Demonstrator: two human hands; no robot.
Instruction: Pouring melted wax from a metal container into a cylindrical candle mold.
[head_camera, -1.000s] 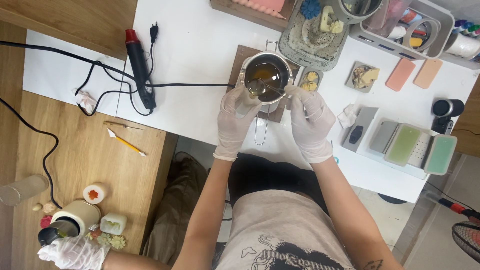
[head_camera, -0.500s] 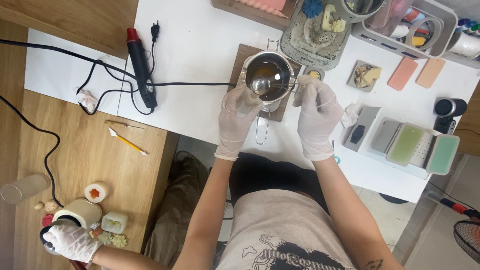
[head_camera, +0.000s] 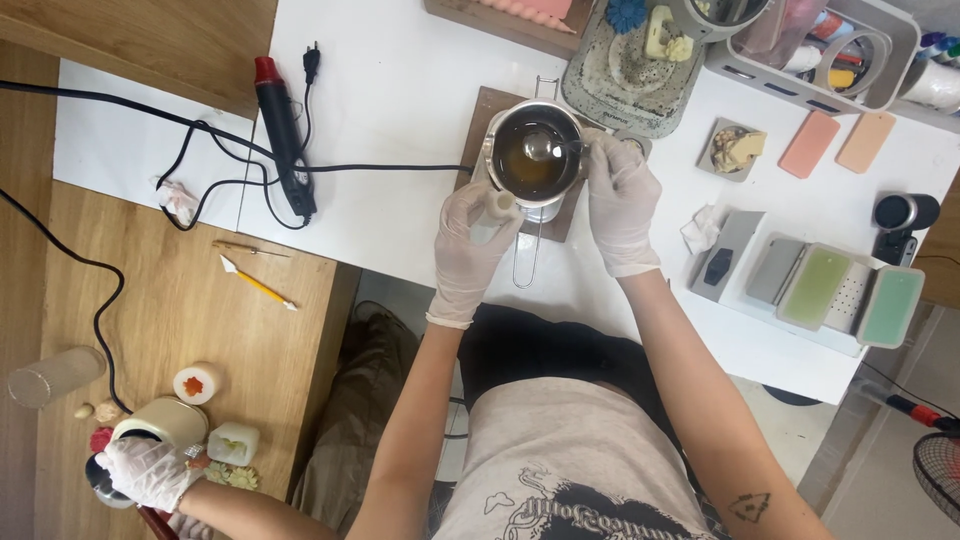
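Note:
A small metal melting pot (head_camera: 503, 137) with amber liquid sits on a brown wooden board (head_camera: 480, 118) on the white table. My right hand (head_camera: 620, 205), in a white glove, holds a metal spoon (head_camera: 545, 148) whose bowl is over the liquid. My left hand (head_camera: 472, 240), also gloved, grips a small cream-coloured cylinder (head_camera: 499, 205) just below the pot's rim. The pot's wire handle (head_camera: 527, 260) points toward me.
A black and red heat tool (head_camera: 283, 135) with cords lies left of the pot. Moulds and trays (head_camera: 835, 290) sit at right, a grey tray (head_camera: 620, 95) behind. Another person's gloved hand (head_camera: 150, 472) works among small candles at the lower left on a wooden table (head_camera: 200, 310).
My right hand has brought the spoon over the pot. My left hand has shifted slightly lower with the cream cylinder. The other person's hand has moved a little.

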